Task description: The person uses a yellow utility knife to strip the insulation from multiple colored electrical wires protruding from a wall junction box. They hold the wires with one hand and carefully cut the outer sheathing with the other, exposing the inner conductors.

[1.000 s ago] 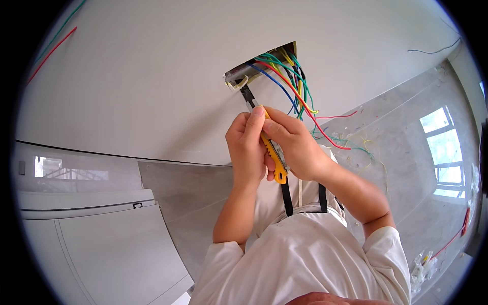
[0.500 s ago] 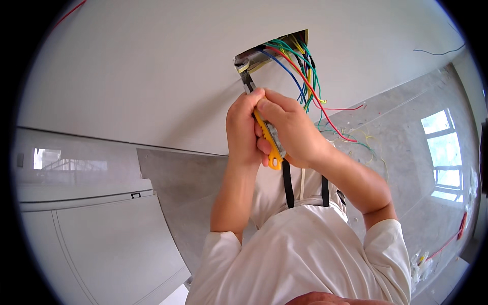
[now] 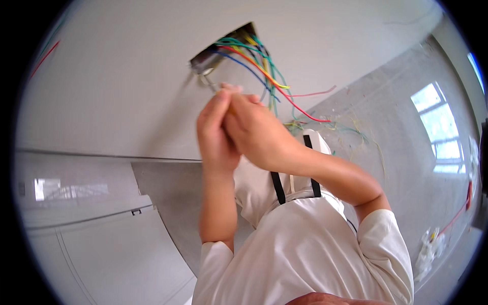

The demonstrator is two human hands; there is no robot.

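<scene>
Both my hands are closed together just below a rectangular hole [image 3: 207, 63] cut in the pale wall panel. My left hand [image 3: 216, 129] grips a yellow utility knife, which the fingers now mostly hide. Over it folds my right hand [image 3: 262, 133], also closed around the knife. A thin grey part of the knife [image 3: 212, 86] sticks out above the fingers toward the hole's lower left corner, where a pale loose piece [image 3: 205, 76] hangs at the edge. Motion blurs the fingertips and blade. Out of the hole, right of my hands, come green, yellow, blue and red wires [image 3: 259, 61].
A long red wire [image 3: 307, 115] droops past my right wrist. Wire scraps lie on the shiny grey floor [image 3: 396, 127] at right. A white cabinet-like panel [image 3: 112, 254] stands lower left. Clear plastic wrapping [image 3: 429, 251] lies far right, and a red wire [image 3: 44, 58] is at upper left.
The view has shifted, with hole and wires now further left. My hands have turned and drawn closer together, the right folding over the left, covering the knife's yellow handle that showed before.
</scene>
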